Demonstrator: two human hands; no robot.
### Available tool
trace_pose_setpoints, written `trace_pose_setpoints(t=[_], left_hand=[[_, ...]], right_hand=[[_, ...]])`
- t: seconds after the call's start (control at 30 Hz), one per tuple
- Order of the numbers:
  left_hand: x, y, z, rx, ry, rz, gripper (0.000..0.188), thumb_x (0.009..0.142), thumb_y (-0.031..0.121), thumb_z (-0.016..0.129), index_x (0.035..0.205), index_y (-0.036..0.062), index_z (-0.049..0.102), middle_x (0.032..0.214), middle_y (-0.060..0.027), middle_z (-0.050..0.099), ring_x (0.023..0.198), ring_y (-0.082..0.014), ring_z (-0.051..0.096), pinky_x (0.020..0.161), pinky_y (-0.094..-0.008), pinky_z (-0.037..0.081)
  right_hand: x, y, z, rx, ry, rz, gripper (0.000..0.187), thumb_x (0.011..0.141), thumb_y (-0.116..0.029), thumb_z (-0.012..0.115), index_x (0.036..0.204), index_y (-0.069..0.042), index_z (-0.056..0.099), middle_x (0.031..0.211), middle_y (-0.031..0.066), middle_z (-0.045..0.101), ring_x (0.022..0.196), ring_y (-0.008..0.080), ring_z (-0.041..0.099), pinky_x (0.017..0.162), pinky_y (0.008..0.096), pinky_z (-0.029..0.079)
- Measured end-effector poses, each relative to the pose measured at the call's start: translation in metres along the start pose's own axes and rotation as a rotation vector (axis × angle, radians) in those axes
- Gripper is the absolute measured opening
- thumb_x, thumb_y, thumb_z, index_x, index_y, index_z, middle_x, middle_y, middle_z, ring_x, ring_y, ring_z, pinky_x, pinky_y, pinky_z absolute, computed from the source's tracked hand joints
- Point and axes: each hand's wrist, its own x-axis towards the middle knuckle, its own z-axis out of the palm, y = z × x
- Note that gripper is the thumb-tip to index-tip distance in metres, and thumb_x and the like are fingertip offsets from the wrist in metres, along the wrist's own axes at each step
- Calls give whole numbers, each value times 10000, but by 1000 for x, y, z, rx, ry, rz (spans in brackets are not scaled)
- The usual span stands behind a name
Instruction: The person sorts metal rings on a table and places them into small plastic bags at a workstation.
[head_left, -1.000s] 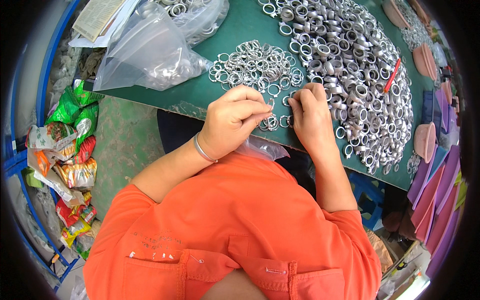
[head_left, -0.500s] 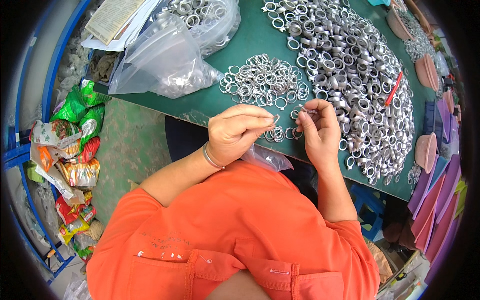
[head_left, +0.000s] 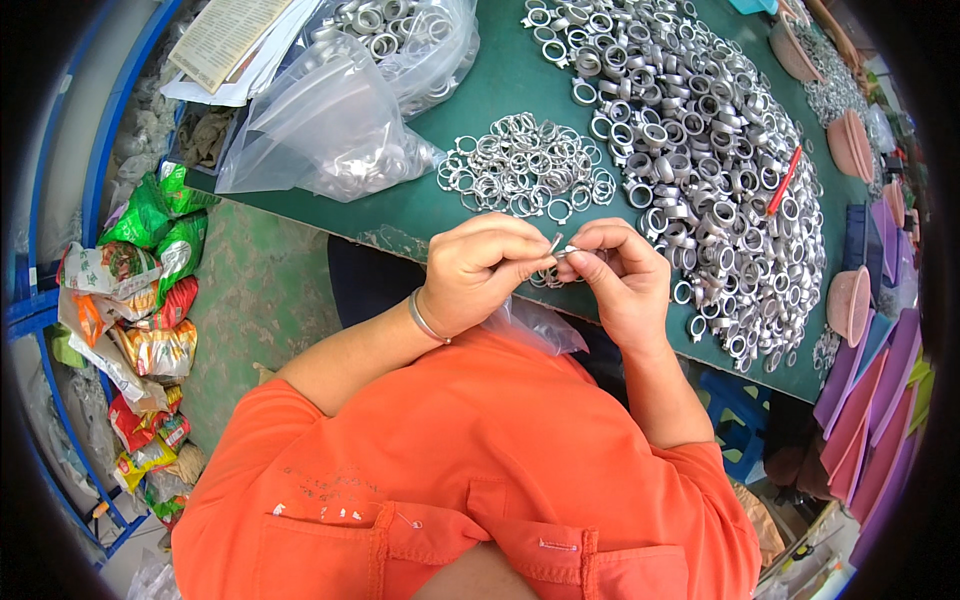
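Close to the table's near edge, my left hand (head_left: 485,262) pinches a small silvery metal ring (head_left: 556,241) between thumb and fingers. My right hand (head_left: 628,280) holds another metal ring (head_left: 568,250), its thumb and fingertips pressed together right beside the left ones. Both rings are partly covered by my fingers, and I cannot tell whether they touch. Beyond the hands lies a small pile of thin metal rings (head_left: 525,165). A few more loose rings show partly under my fingertips.
A large heap of thicker metal rings (head_left: 700,170) covers the table's right, with a red pen-like stick (head_left: 784,181) on top. Clear plastic bags (head_left: 320,130) with rings and papers (head_left: 225,40) lie at left. Pink baskets (head_left: 850,305) line the right edge.
My right hand has moved left and up from the loose rings near the edge to meet my left hand, bringing a ring. The left hand has barely shifted.
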Motion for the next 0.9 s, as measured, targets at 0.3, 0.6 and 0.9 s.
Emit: trace_pose_setpoints(t=[0.3, 0.6, 0.9], left_hand=[[2, 3, -1, -107, 2, -201, 107, 738, -46, 742, 825, -12, 690, 833, -100, 682, 718, -158, 647, 624, -246, 522], [2, 2, 0, -137, 25, -147, 114, 732, -40, 756, 820, -4, 694, 833, -99, 699, 725, -160, 656, 646, -255, 525], [0, 0, -3, -169, 11, -129, 134, 729, -61, 756, 832, -9, 689, 867, -113, 697, 765, -172, 663, 672, -258, 525]], right_hand=[[15, -10, -15, -981, 134, -266, 173, 795, 22, 682, 966, 12, 653, 829, 127, 610, 710, 233, 616, 617, 315, 488], [17, 3, -18, -1073, 65, -143, 191, 755, -31, 729, 912, 7, 626, 862, 140, 554, 769, 308, 572, 662, 378, 475], [14, 4, -18, -1036, 42, -177, 201, 740, -5, 736, 893, -8, 605, 820, 122, 568, 730, 284, 582, 624, 359, 473]])
